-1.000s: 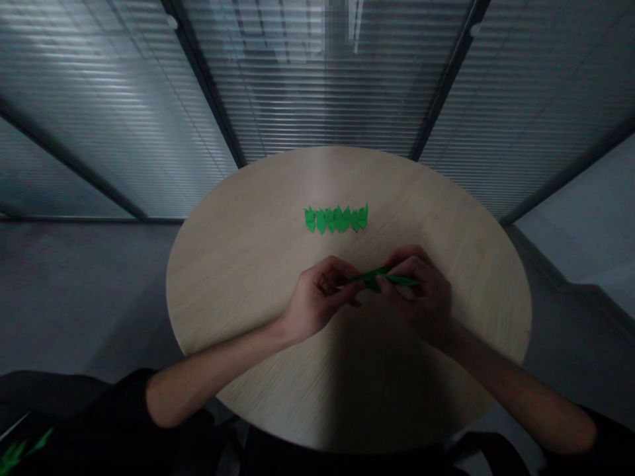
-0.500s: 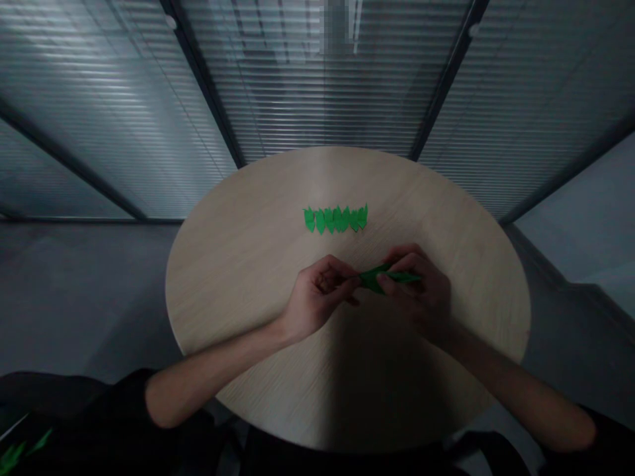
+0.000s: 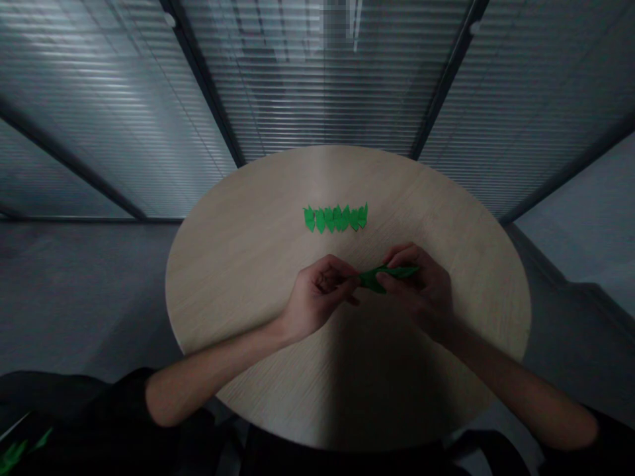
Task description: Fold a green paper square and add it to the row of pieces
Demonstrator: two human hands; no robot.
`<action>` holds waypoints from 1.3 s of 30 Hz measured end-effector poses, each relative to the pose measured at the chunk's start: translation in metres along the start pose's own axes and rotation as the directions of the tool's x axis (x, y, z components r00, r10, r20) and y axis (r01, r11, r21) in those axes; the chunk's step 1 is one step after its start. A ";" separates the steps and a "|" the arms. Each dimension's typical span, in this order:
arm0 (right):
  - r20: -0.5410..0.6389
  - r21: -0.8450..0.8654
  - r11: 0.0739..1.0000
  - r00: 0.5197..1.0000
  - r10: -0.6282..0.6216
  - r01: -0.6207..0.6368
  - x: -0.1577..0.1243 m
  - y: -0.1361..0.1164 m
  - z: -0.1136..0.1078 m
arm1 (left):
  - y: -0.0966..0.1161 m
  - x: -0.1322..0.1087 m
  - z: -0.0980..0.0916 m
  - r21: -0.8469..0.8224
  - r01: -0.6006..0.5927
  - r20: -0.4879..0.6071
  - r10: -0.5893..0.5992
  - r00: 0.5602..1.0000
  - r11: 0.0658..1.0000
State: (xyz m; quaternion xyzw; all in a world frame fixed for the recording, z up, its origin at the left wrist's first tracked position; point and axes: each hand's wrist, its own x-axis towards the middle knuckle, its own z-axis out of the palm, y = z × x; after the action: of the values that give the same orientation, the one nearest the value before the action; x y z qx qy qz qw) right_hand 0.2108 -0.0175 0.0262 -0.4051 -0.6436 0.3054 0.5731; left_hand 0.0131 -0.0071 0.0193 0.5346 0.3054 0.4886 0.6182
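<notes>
Over the last second, the folded green piece [image 3: 373, 280] turned a little in your fingers: its right end rose, and more of its near face showed. Your left hand [image 3: 320, 297] pinched its left end; your right hand [image 3: 424, 287] gripped its right part. So handling was still under way, above the table [image 3: 238, 251], nearer you than the row of small green pieces [image 3: 329, 219].

We are looking through one head-worn camera, facing forward and steeply down from just above the near edge of the round wood-grain table [image 3: 223, 264]. We are framing the left hand [image 3: 311, 301] and right hand [image 3: 427, 291] closely, near the middle, and are seeing venetian blinds [image 3: 317, 106] beyond.
</notes>
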 end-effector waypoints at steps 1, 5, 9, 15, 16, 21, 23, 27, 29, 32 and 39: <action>-0.007 0.003 1.000 1.000 0.002 -0.002 0.000 0.000 0.000 | 0.000 0.000 0.000 0.009 0.000 -0.005 0.000 1.000 1.000; -0.023 0.011 1.000 0.999 0.022 -0.022 -0.001 0.001 0.001 | -0.001 0.000 0.001 0.008 -0.003 -0.015 0.003 1.000 1.000; -0.017 -0.004 1.000 1.000 0.009 -0.009 -0.001 0.000 0.002 | 0.000 0.000 0.001 0.000 0.016 -0.021 -0.016 1.000 1.000; -0.013 -0.012 1.000 1.000 -0.018 0.018 -0.002 0.001 0.003 | -0.001 0.000 0.003 0.027 0.028 -0.032 -0.027 0.999 0.999; -0.008 -0.017 0.999 1.000 -0.028 0.027 -0.002 0.002 0.003 | -0.002 -0.001 0.003 0.031 0.024 -0.036 -0.023 0.999 0.999; 0.013 -0.067 0.995 0.998 -0.067 0.068 -0.004 0.002 0.004 | -0.005 0.000 0.005 0.040 -0.008 -0.063 0.011 0.998 0.999; 0.022 -0.083 0.993 0.997 -0.079 0.080 -0.005 0.002 0.004 | -0.005 0.000 0.005 0.039 -0.005 -0.073 0.008 0.997 0.999; 0.030 -0.078 0.992 0.995 -0.094 0.096 -0.005 0.003 0.003 | -0.005 0.002 0.003 0.039 0.015 -0.067 -0.012 0.998 0.999; 0.016 -0.067 0.994 0.997 -0.080 0.081 -0.004 0.003 0.003 | -0.005 0.002 0.002 0.037 0.017 -0.060 -0.014 0.998 0.999; -0.015 -0.065 0.997 0.999 -0.043 0.042 -0.003 0.002 0.002 | -0.004 0.003 0.001 0.028 0.024 -0.030 -0.023 0.999 0.999; -0.019 -0.054 0.998 0.999 -0.040 0.039 -0.001 0.003 0.002 | 0.001 0.002 -0.001 0.053 0.030 0.039 -0.032 0.999 0.998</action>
State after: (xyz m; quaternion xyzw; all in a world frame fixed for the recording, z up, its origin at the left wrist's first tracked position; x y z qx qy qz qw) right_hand 0.2092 -0.0171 0.0229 -0.4106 -0.6537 0.2723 0.5744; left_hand 0.0128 -0.0045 0.0206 0.5554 0.3139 0.4602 0.6175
